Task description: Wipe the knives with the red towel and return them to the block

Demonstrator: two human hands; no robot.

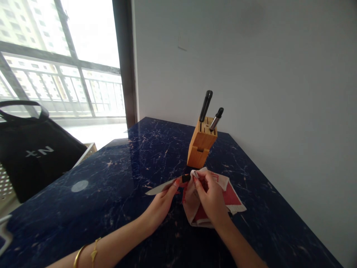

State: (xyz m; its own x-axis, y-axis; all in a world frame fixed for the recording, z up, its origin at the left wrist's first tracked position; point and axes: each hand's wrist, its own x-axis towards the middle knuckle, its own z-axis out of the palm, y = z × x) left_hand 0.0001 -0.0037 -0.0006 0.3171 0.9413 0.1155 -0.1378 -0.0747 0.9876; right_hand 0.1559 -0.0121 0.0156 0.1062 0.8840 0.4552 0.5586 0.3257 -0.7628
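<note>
You hold a silver-bladed, black-handled kitchen knife [160,187] and a red-and-white printed cloth [232,197].

Head view: your left hand [164,197] pinches the kitchen knife where blade meets handle, with the tip pointing left, low over the near middle of the dark blue marbled table [111,175]. Your right hand [210,197] closes on the cloth, bunched against the handle; the rest of it lies on the table. Just beyond stands a slanted wooden knife block [200,145] holding two dark-handled tools. At the far left is a black fabric bag [33,156].

Head camera, facing forward-down across table [111,175] toward wall [264,74]; left hand [164,201], right hand [212,201] close below.
</note>
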